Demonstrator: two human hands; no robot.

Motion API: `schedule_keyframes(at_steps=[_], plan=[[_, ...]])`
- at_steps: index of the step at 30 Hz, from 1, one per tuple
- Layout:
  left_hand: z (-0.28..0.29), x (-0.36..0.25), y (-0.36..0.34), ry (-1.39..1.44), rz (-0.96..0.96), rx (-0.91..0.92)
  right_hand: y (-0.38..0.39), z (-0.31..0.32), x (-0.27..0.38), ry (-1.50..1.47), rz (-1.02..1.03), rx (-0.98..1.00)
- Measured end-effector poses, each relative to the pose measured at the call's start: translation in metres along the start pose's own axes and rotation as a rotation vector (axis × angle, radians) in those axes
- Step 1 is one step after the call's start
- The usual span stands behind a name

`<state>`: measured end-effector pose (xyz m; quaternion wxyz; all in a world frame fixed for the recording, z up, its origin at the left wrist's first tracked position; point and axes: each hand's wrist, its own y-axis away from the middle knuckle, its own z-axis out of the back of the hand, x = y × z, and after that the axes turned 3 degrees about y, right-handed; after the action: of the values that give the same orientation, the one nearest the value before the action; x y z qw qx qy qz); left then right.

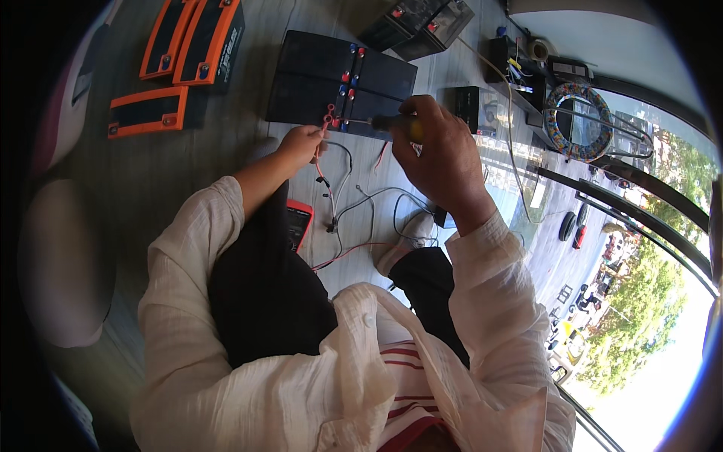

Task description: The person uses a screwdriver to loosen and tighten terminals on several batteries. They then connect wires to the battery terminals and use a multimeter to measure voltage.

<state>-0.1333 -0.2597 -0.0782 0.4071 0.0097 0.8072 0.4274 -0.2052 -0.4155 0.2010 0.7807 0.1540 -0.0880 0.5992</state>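
Note:
My left hand (303, 143) is closed, pinching a red wire (318, 164) whose red ring ends (329, 113) stand by a battery's corner. In my right hand (444, 154) is a screwdriver (403, 126) with a dark and yellow handle. Its thin shaft points left, with the tip close to a terminal beside the red ring ends; whether it touches the screw is too small to tell. Black batteries (310, 62) lie together on the floor, their red and blue terminals lined up along the middle. Below my hands, grey and black cables (373, 197) trail over the floor.
A red-edged meter (300, 224) lies beside my leg. Orange-and-black batteries (207, 41) stand at the far left, more black batteries (410, 26) at the back. On the right are a colourful ring-shaped object (578, 120) and a glass front. My shoe (413, 233) is among the cables.

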Motion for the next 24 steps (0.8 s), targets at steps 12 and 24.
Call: schedule_keyframes(at_steps=[12, 24], plan=[[0.000, 0.002, -0.003, 0.032, -0.006, -0.011, 0.003, -0.006, -0.002, 0.115, 0.157, -0.160], [0.004, 0.004, 0.001, 0.035, -0.011, 0.001, 0.002, 0.003, 0.012, -0.044, -0.243, 0.092]])
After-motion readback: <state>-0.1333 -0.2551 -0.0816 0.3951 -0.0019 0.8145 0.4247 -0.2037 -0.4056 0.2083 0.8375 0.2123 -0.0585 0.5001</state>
